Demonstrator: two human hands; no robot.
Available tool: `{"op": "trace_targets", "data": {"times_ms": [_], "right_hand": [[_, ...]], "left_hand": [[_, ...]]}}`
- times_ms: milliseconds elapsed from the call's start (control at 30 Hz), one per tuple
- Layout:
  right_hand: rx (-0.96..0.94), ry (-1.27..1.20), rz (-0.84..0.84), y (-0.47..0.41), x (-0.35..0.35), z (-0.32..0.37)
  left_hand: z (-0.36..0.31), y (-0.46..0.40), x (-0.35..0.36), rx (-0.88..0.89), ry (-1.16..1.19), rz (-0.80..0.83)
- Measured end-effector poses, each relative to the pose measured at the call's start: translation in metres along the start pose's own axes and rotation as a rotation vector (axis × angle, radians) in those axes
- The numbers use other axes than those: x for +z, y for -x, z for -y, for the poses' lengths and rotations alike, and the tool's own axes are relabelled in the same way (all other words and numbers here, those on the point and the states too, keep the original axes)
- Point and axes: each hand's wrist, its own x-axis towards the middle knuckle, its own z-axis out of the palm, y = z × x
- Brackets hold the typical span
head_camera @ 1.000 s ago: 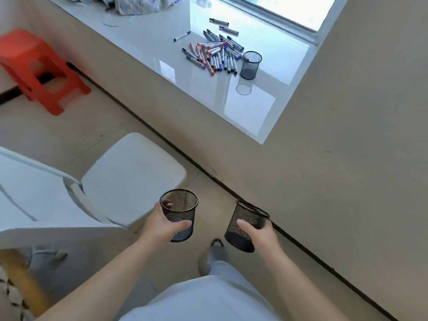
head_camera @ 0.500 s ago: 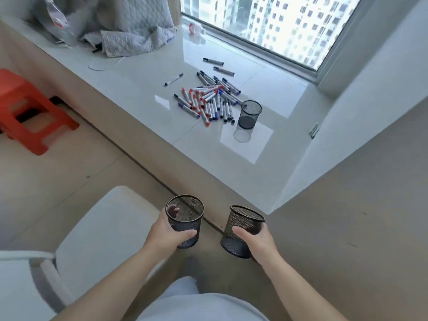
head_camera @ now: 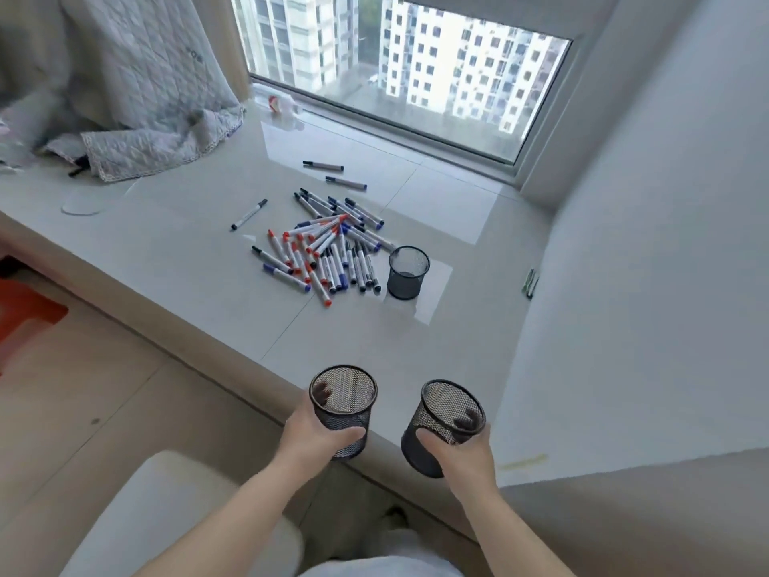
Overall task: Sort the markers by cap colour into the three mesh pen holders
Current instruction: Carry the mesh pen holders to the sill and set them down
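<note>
From the head camera, the only view here, the person stands at the near edge of a pale tiled window ledge (head_camera: 199,260) with a black mesh pen holder in each hand. The left hand (head_camera: 310,437) grips the left holder (head_camera: 343,403), thumb across its near wall and fingertips showing dark through the mesh at the far rim; the right hand (head_camera: 460,449) grips the right holder (head_camera: 447,422) the same way, and that one leans slightly towards the left. Both holders look empty and hang just over the ledge's front edge, not set down. Farther in, the third holder (head_camera: 408,272) stands upright on the ledge, also empty as far as can be seen, just to the right of the heap of markers (head_camera: 322,251), whose caps are red, blue and black. A few markers lie apart from the heap: one to its left (head_camera: 249,214) and two beyond it towards the window (head_camera: 335,174). A quilted grey cloth (head_camera: 145,110) is bunched at the far left. I judge this as setup: no marker is sorted yet, and the step in hand is bringing the two holders to the work area. The next move calls for setting both upright near the third, spaced apart so each can take one cap colour, and freeing the hands to pick markers.
</note>
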Motion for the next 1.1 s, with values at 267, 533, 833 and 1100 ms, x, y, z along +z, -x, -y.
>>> {"op": "trace_targets", "data": {"times_ms": [267, 533, 833, 1100], "right_hand": [[0.07, -0.082, -0.071, -0.051, 0.001, 0.023], [0.105, -0.095, -0.218, -0.077, 0.008, 0.03], [0.237, -0.148, -0.555, -0.083, 0.078, 0.038], [0.281, -0.215, -0.807, -0.091, 0.127, 0.038]], "left_hand": [[-0.042, -0.055, 0.016, 0.053, 0.019, 0.045], [-0.066, -0.132, 0.03, 0.084, -0.049, 0.279], [-0.091, -0.227, 0.019, 0.288, -0.334, 0.572], [-0.092, -0.268, 0.034, 0.459, -0.429, 0.707]]}}
